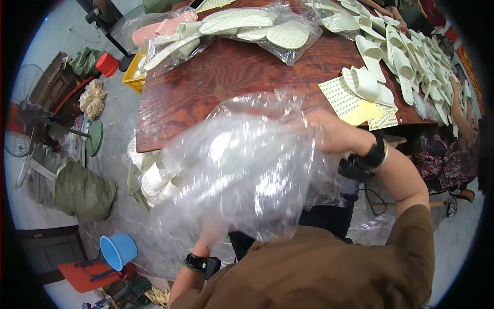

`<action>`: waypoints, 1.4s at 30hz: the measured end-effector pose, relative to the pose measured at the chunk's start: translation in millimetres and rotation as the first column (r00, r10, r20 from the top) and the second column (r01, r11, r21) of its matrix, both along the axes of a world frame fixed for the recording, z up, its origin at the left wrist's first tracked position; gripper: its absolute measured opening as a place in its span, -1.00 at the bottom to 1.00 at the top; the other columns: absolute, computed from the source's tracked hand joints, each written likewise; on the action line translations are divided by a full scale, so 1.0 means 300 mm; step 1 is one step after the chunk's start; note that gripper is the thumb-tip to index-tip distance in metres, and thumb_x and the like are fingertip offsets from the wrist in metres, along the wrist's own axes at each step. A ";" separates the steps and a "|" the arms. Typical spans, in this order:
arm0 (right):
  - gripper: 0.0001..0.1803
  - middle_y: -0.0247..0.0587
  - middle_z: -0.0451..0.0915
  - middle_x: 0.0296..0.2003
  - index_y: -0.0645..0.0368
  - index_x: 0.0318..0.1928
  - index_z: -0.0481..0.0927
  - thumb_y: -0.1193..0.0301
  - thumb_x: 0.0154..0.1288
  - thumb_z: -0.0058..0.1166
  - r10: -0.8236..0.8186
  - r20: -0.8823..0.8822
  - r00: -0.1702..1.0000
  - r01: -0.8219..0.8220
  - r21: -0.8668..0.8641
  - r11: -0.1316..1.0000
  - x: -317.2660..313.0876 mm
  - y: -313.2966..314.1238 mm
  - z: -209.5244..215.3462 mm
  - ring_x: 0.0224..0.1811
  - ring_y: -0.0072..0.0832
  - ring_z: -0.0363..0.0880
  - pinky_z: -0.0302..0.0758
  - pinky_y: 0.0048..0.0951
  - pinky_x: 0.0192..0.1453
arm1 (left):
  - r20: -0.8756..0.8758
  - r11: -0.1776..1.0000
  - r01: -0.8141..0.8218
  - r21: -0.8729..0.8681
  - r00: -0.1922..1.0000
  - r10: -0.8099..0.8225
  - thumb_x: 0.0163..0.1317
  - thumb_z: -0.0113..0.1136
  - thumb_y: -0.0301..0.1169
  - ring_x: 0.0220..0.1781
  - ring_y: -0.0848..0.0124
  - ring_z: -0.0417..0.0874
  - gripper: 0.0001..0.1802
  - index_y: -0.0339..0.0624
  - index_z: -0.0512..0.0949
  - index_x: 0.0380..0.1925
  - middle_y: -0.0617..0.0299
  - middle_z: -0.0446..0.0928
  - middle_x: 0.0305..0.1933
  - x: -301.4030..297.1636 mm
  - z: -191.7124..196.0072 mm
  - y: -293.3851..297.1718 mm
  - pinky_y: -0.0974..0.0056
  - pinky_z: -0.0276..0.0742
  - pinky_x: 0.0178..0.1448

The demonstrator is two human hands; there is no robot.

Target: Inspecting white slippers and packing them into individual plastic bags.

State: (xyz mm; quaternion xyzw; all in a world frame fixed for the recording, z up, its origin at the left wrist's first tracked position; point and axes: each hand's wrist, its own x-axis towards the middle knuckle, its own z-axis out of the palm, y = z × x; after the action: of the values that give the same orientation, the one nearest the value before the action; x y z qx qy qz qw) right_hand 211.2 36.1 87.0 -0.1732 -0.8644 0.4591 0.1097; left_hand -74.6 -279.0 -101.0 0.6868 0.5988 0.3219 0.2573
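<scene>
A large clear plastic bag, blurred by motion, spreads in front of me over the near edge of the table. My right hand is closed on its upper right side. At the bag's lower edge is my left hand; the plastic and the blur hide its fingers. To the right of the bag, a pair of white slide slippers rests on yellow sticker sheets. Clear-bagged white slippers lie along the far side, with a pink slipper beside them.
The reddish wooden table has a heap of white slippers at its right, where another person's arm reaches in. More white slippers sit below the left edge. A blue bucket, yellow crate and green sack stand left.
</scene>
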 end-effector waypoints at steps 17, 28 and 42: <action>-0.52 0.09 0.65 0.08 0.19 0.23 0.58 0.34 0.32 0.14 -0.066 0.138 0.988 0.063 0.026 0.998 0.158 0.020 0.169 0.02 -0.20 0.66 0.52 -0.33 0.18 | 0.006 0.982 -0.045 -0.185 0.999 0.047 0.17 0.32 -0.43 0.00 0.00 0.66 -0.67 -0.27 0.63 -0.05 -0.02 0.66 -0.06 -0.043 0.047 -0.123 0.03 0.49 0.18; -0.42 -0.10 0.57 0.21 0.17 0.33 0.47 0.14 0.41 0.13 -0.442 -0.312 0.841 0.499 0.131 0.857 0.513 0.265 0.336 0.24 -0.40 0.50 0.29 -0.32 0.40 | -0.108 0.860 -0.297 0.415 0.922 0.371 0.21 0.24 -0.58 -0.05 -0.02 0.67 -0.60 -0.20 0.60 0.08 -0.02 0.64 -0.11 -0.042 0.371 0.386 0.05 0.57 0.09; -0.64 -0.16 0.63 0.08 0.33 0.14 0.61 0.43 0.42 0.08 -0.695 -0.664 0.276 0.654 -0.400 0.642 0.972 0.598 0.539 0.11 -0.43 0.59 0.54 -0.37 0.20 | -0.292 0.842 -0.111 0.528 0.907 0.303 0.24 0.18 -0.56 0.46 -0.13 0.28 -0.54 -0.25 0.52 0.18 -0.17 0.33 0.40 0.064 0.299 0.799 -0.10 0.16 0.51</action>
State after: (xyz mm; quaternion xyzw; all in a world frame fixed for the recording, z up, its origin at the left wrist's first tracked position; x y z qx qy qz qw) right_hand 502.7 215.6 248.6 -0.3094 -0.5592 0.4150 0.6476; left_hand -55.5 -39.3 -11.3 0.7070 0.6038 0.3590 -0.0817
